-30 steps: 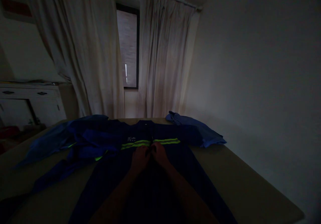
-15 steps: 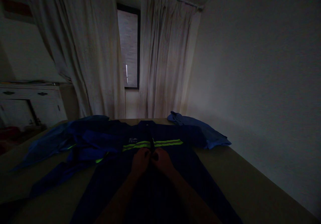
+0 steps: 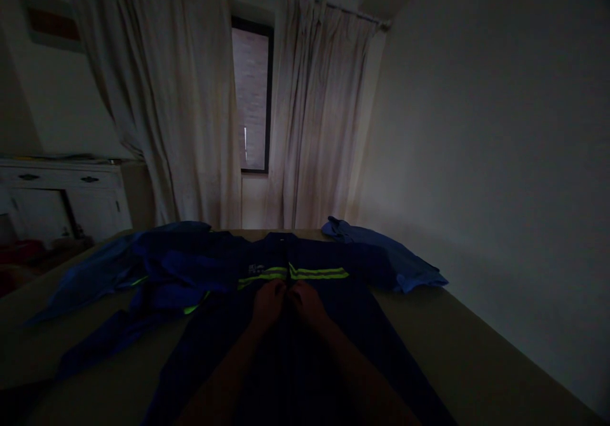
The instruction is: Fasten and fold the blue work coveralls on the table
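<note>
Centrally, a dark navy-blue cloth garment with yellow-green chest bands lies spread, front upward, on a broad tan surface. The left hand and right hand meet over its front opening, just below the bands, fingers curled and nearly together; what they pinch cannot be told in the dim light. The step appears to be fine fingerwork at the opening; the next move calls for keeping both front edges level.
</note>
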Demonstrator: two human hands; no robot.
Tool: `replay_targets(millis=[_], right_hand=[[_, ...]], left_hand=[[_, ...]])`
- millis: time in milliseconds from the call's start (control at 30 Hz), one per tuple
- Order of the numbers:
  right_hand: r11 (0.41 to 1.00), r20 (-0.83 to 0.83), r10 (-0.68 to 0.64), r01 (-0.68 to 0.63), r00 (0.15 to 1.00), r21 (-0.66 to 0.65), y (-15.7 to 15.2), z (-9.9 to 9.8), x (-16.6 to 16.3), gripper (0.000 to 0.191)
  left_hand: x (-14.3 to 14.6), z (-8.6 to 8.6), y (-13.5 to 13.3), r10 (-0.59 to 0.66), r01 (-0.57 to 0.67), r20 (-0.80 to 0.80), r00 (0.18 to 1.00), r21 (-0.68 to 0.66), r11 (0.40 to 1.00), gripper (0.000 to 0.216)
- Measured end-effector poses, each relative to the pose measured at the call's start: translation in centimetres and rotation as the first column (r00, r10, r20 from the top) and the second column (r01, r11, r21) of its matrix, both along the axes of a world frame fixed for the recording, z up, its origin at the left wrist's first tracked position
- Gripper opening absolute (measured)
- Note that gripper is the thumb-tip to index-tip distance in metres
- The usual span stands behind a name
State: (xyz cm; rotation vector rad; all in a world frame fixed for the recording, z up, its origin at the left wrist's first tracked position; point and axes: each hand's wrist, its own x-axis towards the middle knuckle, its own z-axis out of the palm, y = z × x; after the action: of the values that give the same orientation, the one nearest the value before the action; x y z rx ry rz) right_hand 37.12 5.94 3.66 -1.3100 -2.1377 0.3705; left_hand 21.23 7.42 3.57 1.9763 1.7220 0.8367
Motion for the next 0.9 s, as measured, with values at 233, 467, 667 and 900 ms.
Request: replay_targets(millis=[233, 467, 667, 900], right_hand=[[0.999, -0.061, -0.028, 0.026, 0.998, -0.024, 1.0, -0.1, 0.1, 0.021], [0.983, -0.102, -0.183, 0.181, 0.978, -0.023, 1.8, -1.2, 0.0, 0.011], [0.984, -0.181, -0.176, 0.172, 0.967, -0.040, 1.5, -0.7, 0.4, 0.006], [0.978, -0.097, -0.199, 0.191, 0.975, -0.085, -1.9, 0.1, 0.1, 0.032]], left_hand=[[0.0, -0.1, 0.5, 0.021, -0.023, 0.081, 0.997, 0.026, 0.999, 0.020], [-0.4, -0.1, 1.0, -0.114, 0.101, 0.146, 0.983, 0.095, 0.990, 0.025], [-1.0, -1.0, -0.5, -0.210, 0.206, 0.024, 0.977, 0.109, 0.972, 0.038], [-0.9, -0.3, -1.1, -0.201, 0.223, -0.142, 0.969, 0.161, 0.961, 0.026]])
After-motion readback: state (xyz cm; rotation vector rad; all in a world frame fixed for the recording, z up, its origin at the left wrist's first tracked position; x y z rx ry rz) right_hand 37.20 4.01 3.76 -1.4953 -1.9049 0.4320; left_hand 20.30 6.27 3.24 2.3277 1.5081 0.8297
